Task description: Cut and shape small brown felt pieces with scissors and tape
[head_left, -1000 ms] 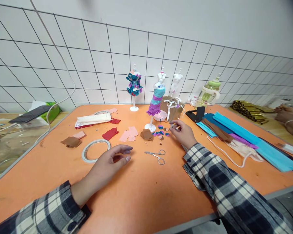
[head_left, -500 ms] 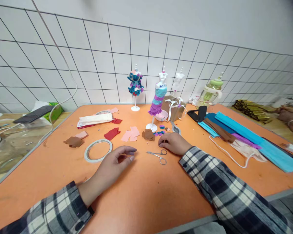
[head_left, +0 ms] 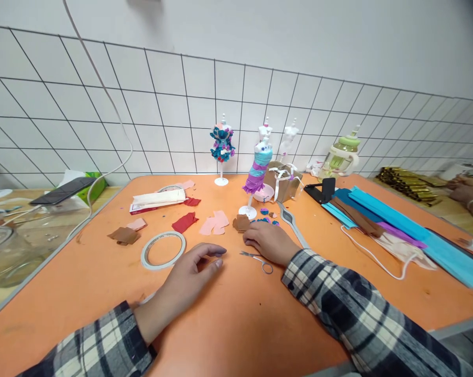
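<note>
My left hand [head_left: 197, 269] rests on the orange table, fingers stretched forward and thumb apart, holding nothing. It lies just right of a roll of white tape [head_left: 144, 254]. My right hand [head_left: 270, 242] is palm down with loosely bent fingers, its fingertips close to a small pile of brown crepe paper pieces [head_left: 241, 223]; whether they touch is unclear. Nothing shows in its grip. Small scissors [head_left: 266, 267] lie partly under that hand. Behind it stands a mini dress form [head_left: 257, 166] wrapped in blue and purple paper, beside blue and purple scraps [head_left: 264, 211].
Pink pieces [head_left: 215, 224] and red pieces [head_left: 184, 222] lie mid-table. Another dress form [head_left: 222, 145] stands at the back. To the right are folded paper strips [head_left: 393, 209], a black phone stand [head_left: 325, 190] and a green-lidded bottle [head_left: 340, 157]. A co-worker's hand [head_left: 472, 193] shows far right.
My right hand has moved left toward the brown pieces and now covers part of the scissors. My left hand keeps its place and shape. The view has tilted up slightly.
</note>
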Demonstrator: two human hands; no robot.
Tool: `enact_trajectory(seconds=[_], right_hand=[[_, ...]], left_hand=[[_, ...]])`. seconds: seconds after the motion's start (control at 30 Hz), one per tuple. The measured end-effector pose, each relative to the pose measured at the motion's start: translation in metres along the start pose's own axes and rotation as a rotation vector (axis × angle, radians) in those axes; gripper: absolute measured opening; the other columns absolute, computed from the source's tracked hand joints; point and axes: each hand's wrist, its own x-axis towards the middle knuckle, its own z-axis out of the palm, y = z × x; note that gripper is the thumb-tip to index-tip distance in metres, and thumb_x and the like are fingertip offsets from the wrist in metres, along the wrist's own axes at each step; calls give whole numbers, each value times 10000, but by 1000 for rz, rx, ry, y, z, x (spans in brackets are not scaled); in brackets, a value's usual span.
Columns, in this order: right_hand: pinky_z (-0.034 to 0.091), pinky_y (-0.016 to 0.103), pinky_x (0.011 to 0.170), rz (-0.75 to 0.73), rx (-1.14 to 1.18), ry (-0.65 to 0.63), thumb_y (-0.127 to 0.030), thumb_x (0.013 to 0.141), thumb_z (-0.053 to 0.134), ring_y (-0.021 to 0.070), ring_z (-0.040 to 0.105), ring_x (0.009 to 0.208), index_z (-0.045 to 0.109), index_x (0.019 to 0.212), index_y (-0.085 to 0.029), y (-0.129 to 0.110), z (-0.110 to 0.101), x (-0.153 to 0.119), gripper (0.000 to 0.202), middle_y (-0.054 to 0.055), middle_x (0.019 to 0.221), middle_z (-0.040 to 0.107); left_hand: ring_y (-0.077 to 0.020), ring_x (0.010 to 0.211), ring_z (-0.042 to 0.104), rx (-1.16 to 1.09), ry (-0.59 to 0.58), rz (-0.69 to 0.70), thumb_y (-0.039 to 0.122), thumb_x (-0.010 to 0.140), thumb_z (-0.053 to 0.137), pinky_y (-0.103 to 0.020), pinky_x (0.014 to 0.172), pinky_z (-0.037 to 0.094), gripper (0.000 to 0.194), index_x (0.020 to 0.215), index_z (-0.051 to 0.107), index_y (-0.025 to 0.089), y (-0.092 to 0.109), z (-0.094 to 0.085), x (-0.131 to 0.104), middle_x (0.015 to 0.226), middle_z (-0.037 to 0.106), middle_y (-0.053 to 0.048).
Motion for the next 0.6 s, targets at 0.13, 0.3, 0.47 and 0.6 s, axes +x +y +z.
enact_trajectory(seconds=[0.13,0.3,0.47,0.6], right_hand=[[484,286,785,96,131,577,-234,941,566,178,668,867,741,913,-210,24,-16,1,179,46,910,746],[530,340,817,352,79,1091,-313,907,574,222,701,881,760,920,-196,93,-34,11,220,68,917,767],[534,345,858,460,-18,1210,-273,871,564,228,704,912,758,955,-157,147,-41,25,241,97,948,768],[476,372,989,444,-57,1028,-221,874,509,238,667,1082,765,1013,-174,163,-44,35,295,105,1116,751]], left_hand=[[-286,1038,664,-22,-18,-17,426,826,575,-463,929,518,313,1042,686,229,-2,0,0,1121,724,-94],[-283,1096,633,-2,-56,0,427,852,562,-471,981,482,309,1064,676,232,-4,2,1,1153,704,-93],[-277,1105,625,64,-77,15,411,875,547,-466,992,467,287,1065,676,241,-4,3,1,1147,703,-82],[-266,1105,623,89,-63,24,411,887,545,-444,974,479,277,1079,672,258,-8,2,4,1154,700,-69]])
